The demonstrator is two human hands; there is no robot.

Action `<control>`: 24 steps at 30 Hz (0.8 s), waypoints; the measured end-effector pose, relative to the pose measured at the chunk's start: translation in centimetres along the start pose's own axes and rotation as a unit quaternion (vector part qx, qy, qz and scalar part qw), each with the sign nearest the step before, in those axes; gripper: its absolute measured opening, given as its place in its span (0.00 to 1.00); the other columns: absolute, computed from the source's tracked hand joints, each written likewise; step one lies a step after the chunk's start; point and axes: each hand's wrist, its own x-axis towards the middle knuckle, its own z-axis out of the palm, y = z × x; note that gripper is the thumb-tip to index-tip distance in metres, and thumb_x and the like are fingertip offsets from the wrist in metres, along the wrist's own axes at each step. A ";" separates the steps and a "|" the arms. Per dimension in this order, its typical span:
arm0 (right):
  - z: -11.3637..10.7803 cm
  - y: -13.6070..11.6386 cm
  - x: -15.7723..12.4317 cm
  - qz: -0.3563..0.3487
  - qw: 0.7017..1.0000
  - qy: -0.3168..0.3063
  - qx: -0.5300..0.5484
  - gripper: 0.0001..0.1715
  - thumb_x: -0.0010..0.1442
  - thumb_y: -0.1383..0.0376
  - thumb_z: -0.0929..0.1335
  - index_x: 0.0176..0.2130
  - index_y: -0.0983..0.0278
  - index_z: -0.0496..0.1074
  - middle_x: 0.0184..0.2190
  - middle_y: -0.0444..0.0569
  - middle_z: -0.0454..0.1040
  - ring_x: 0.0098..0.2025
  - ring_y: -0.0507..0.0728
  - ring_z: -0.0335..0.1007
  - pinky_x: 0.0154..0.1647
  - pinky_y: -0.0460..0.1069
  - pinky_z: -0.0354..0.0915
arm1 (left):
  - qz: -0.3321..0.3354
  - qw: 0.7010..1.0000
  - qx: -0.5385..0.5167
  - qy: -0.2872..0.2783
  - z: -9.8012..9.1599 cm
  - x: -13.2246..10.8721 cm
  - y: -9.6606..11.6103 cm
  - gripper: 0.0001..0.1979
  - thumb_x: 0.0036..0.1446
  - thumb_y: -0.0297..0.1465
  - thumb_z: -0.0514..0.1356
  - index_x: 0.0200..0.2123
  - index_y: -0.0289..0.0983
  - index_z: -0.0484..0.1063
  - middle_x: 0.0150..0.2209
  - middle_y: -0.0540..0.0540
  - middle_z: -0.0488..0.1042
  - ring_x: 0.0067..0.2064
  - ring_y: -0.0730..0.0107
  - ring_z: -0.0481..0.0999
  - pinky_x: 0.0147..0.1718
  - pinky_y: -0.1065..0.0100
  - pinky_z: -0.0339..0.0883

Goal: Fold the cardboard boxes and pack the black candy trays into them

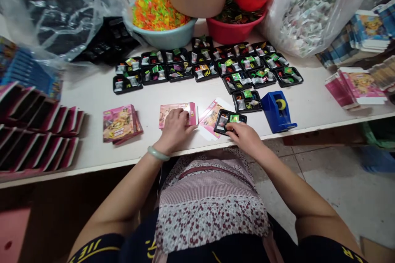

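My left hand [176,129], with a pale green bangle at the wrist, rests over a pink printed box [165,110] lying on the table, its fingers curled onto the top. My right hand [245,136] pinches the near side of a black compartment tray [221,120] that holds small packets. Under that tray's left part lies a flat pink printed carton [210,116]. Just beyond it sits another filled black tray [247,102]. A small stack of pink boxes [119,124] stands to the left of my left hand.
Rows of filled trays [180,70] run behind my hands. A blue tape dispenser [276,113] stands at right. Tubs, including a light blue basin [166,38], and a plastic bag of packets [304,24] line the back. Pink boxes [37,139] are stacked at far left.
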 end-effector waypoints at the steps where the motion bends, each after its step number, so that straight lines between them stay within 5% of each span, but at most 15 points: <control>1: -0.2 0.1 0.3 -0.031 0.999 0.008 0.000 0.15 0.63 0.64 0.65 0.50 0.62 0.71 0.46 0.55 0.76 0.48 0.62 0.70 0.47 0.58 0.68 | -0.006 1.000 0.004 0.001 0.3 0.3 0.3 0.21 0.55 0.45 0.62 0.44 0.35 0.65 0.50 0.34 0.66 0.53 0.44 0.63 0.53 0.43 0.60; 4: -1.0 1.2 1.1 -0.113 0.992 -0.002 -0.050 0.27 0.59 0.58 0.69 0.56 0.59 0.67 0.59 0.57 0.65 0.62 0.69 0.57 0.57 0.65 0.62 | -0.032 0.999 0.013 0.014 0.8 0.8 0.8 0.23 0.52 0.47 0.63 0.40 0.35 0.65 0.46 0.34 0.66 0.50 0.42 0.63 0.50 0.42 0.61; 7: -1.4 2.3 1.5 -0.137 0.984 -0.049 -0.099 0.31 0.56 0.56 0.71 0.57 0.55 0.67 0.63 0.54 0.58 0.67 0.73 0.46 0.60 0.67 0.57 | -0.061 0.998 0.010 0.018 1.0 1.1 1.3 0.21 0.51 0.44 0.64 0.38 0.34 0.64 0.45 0.34 0.66 0.50 0.41 0.64 0.49 0.42 0.61; 14: -0.8 2.5 1.9 -0.133 0.984 -0.058 -0.107 0.27 0.56 0.57 0.70 0.55 0.55 0.69 0.60 0.57 0.59 0.61 0.71 0.56 0.58 0.67 0.57 | -0.038 0.999 0.008 -0.007 0.0 -0.1 2.0 0.05 0.56 0.31 0.57 0.33 0.34 0.65 0.44 0.33 0.70 0.47 0.48 0.70 0.45 0.48 0.67; 20: -1.1 0.5 2.9 -0.200 0.979 -0.037 -0.010 0.26 0.56 0.57 0.70 0.55 0.52 0.69 0.61 0.53 0.57 0.62 0.68 0.54 0.60 0.65 0.57 | -0.015 0.972 -0.233 0.030 -3.1 -1.4 0.4 0.09 0.57 0.25 0.54 0.25 0.37 0.61 0.51 0.38 0.73 0.53 0.58 0.72 0.49 0.54 0.68; 24: -0.8 -2.1 4.6 -0.259 0.964 -0.060 0.019 0.26 0.56 0.58 0.71 0.55 0.50 0.69 0.61 0.50 0.57 0.61 0.67 0.54 0.62 0.64 0.56 | 0.001 0.943 -0.332 -0.010 -4.6 -1.3 0.0 0.09 0.57 0.27 0.55 0.24 0.37 0.63 0.51 0.39 0.74 0.55 0.58 0.71 0.54 0.50 0.66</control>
